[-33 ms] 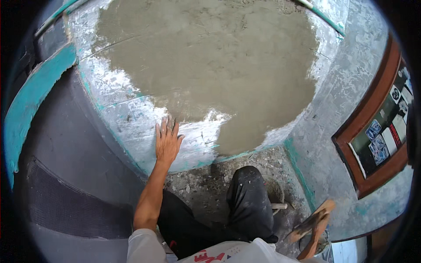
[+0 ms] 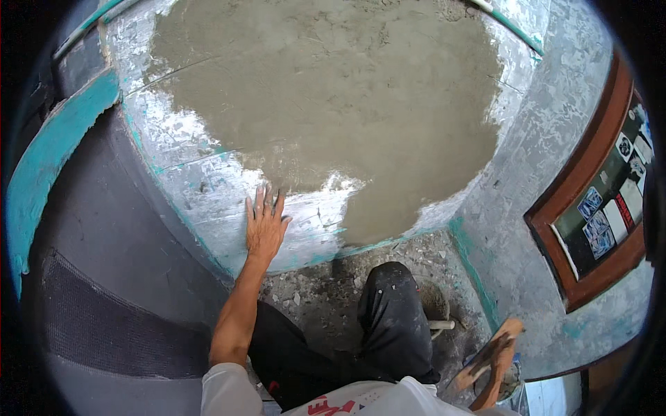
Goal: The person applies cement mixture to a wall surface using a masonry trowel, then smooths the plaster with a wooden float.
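My left hand [image 2: 264,229] lies with spread fingers against the wall, on bare white and grey surface at the lower edge of the wet grey plaster [image 2: 326,97]. Its fingertips come close to the plaster's border. At the lower right, my right hand [image 2: 501,357] is closed on a wooden float [image 2: 511,328], a long flat board held tilted. Under that hand a bucket [image 2: 517,388] shows in part; its contents are mostly hidden by the hand and the float.
Rubble litters the floor [image 2: 312,291] at the wall's foot, and a pale pipe end [image 2: 442,325] sticks out beside my knee. On the right wall hangs a brown wooden frame [image 2: 572,291] with stickers inside. A turquoise-edged ledge [image 2: 62,149] and dark mesh [image 2: 111,319] are at left.
My right hand and the float have shifted and turned slightly, the float's upper end moving left. The left hand stays in place on the wall.
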`<move>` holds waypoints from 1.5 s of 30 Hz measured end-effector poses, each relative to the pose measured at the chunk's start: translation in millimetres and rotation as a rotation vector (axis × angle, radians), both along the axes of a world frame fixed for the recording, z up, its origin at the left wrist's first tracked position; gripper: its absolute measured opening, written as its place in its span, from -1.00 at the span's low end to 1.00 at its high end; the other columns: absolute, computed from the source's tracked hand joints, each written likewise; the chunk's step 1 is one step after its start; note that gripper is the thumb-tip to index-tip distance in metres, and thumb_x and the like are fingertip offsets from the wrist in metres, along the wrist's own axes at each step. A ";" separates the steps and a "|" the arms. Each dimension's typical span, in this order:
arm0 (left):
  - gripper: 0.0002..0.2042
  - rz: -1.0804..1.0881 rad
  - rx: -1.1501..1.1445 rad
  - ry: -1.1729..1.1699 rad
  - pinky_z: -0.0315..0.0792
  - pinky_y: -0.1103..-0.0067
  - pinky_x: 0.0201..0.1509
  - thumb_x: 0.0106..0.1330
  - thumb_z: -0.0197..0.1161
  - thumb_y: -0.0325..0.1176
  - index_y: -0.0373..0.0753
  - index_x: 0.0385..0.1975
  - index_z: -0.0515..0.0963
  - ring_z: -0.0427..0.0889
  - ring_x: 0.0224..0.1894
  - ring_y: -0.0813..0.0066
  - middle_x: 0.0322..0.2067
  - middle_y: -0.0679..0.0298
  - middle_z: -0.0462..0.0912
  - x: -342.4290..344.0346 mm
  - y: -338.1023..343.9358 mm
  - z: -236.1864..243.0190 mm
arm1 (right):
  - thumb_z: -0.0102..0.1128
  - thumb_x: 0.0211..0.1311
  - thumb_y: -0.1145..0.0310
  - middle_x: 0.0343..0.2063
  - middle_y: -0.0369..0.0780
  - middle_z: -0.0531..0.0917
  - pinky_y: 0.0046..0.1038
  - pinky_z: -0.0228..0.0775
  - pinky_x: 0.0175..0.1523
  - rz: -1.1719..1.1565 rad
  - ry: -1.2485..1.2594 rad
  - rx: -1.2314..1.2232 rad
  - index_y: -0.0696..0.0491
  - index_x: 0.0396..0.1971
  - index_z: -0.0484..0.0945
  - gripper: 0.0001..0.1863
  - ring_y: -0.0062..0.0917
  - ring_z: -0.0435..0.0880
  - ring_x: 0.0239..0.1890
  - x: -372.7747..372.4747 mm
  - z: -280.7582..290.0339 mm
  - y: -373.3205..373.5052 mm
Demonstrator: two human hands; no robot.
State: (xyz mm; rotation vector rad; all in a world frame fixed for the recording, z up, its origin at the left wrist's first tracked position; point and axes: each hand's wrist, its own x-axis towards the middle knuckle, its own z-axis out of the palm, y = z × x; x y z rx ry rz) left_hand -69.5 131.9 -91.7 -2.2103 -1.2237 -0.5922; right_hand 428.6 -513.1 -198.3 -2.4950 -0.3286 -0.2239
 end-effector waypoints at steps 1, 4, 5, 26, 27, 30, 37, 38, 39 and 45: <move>-0.32 -0.005 -0.003 0.000 -0.13 -0.05 0.69 0.56 0.14 0.17 -0.08 0.55 0.34 -0.09 0.69 -0.05 0.61 -0.04 0.13 -0.5 -4.1 -2.7 | 0.09 0.61 -0.08 0.08 0.19 0.67 -0.05 0.49 0.17 0.034 0.024 -0.153 0.20 0.24 0.52 -0.40 0.10 0.68 0.09 -8.8 -16.0 -0.7; -0.35 -0.062 -0.076 0.060 -0.19 -0.08 0.70 0.54 0.22 0.10 0.01 0.56 0.34 -0.13 0.70 -0.09 0.64 0.03 0.09 -7.7 -10.1 -12.1 | 0.07 0.56 -0.18 0.11 0.19 0.69 0.00 0.53 0.16 0.010 0.231 -0.434 0.15 0.28 0.51 -0.32 0.13 0.71 0.14 -23.1 -50.4 2.8; -0.30 -0.093 -0.080 0.208 -0.21 -0.05 0.71 0.56 0.19 0.07 -0.03 0.61 0.21 -0.15 0.71 0.03 0.66 0.12 0.04 -10.2 -8.7 -15.9 | 0.04 0.55 -0.24 0.10 0.17 0.71 0.03 0.55 0.16 -0.027 0.383 -0.572 0.14 0.30 0.51 -0.27 0.11 0.72 0.15 -29.8 -64.4 8.2; -0.74 -0.521 -1.001 -0.585 0.59 0.22 -0.03 0.57 0.26 -0.19 -0.25 -0.05 0.74 0.77 -0.13 0.05 -0.19 0.09 0.78 167.3 -158.9 14.9 | 0.18 0.49 0.21 -0.26 0.09 0.67 0.09 0.48 -0.10 0.467 -0.086 -0.151 0.08 -0.18 0.65 -0.76 0.16 0.66 -0.20 -56.1 -47.5 84.7; -0.69 -0.634 -0.796 -0.337 0.60 0.29 0.03 0.57 0.26 -0.14 -0.28 -0.06 0.75 0.81 -0.10 0.08 -0.15 0.04 0.82 201.1 -172.5 3.8 | 0.21 0.45 0.23 -0.25 0.05 0.68 0.03 0.48 -0.06 0.550 -0.089 -0.127 0.09 -0.18 0.65 -0.78 0.09 0.65 -0.16 -48.1 -37.0 111.8; -0.52 -0.387 -1.238 0.283 0.61 0.15 0.09 0.54 0.20 0.07 -0.32 -0.12 0.74 0.79 -0.02 -0.04 -0.10 -0.06 0.80 292.7 -217.5 -45.3 | 0.23 0.37 0.24 -0.10 -0.14 0.71 -0.11 0.40 0.15 0.844 -0.200 -0.303 0.03 -0.16 0.73 -0.78 -0.16 0.62 0.09 -37.8 -34.4 175.5; -0.56 -0.136 -1.397 0.276 0.56 0.19 0.33 0.50 0.30 0.01 -0.28 0.05 0.75 0.65 0.30 -0.06 0.22 -0.12 0.68 344.3 -266.4 -159.6 | 0.12 0.38 0.17 0.01 -0.26 0.67 -0.27 0.20 0.31 1.008 -0.161 -1.142 -0.08 -0.09 0.78 -0.70 -0.34 0.47 0.18 -44.4 -82.8 221.0; -0.56 -0.129 -1.401 0.296 0.56 0.19 0.33 0.50 0.30 0.01 -0.28 0.05 0.75 0.65 0.30 -0.06 0.22 -0.12 0.68 341.0 -263.8 -168.5 | 0.12 0.38 0.19 0.00 -0.24 0.67 -0.29 0.20 0.30 1.019 -0.148 -1.095 -0.04 -0.10 0.77 -0.70 -0.34 0.47 0.17 -48.5 -82.7 221.7; -0.61 -0.101 -1.444 0.226 0.59 0.20 0.27 0.46 0.34 -0.05 -0.28 -0.02 0.77 0.71 0.21 -0.02 0.12 -0.09 0.73 337.8 -260.0 -174.4 | 0.13 0.37 0.21 -0.01 -0.22 0.67 -0.30 0.20 0.30 1.017 -0.126 -1.063 -0.01 -0.10 0.76 -0.70 -0.33 0.46 0.16 -52.3 -79.6 219.8; -0.70 -0.133 -1.660 0.234 0.64 0.23 0.12 0.26 0.26 -0.21 -0.30 -0.26 0.80 0.85 -0.11 0.00 -0.26 -0.06 0.84 337.0 -240.4 -140.6 | 0.13 0.40 0.32 -0.10 -0.14 0.71 -0.21 0.61 -0.02 0.826 -0.005 -0.917 0.08 0.00 0.63 -0.72 -0.20 0.77 -0.06 -65.7 -45.1 205.5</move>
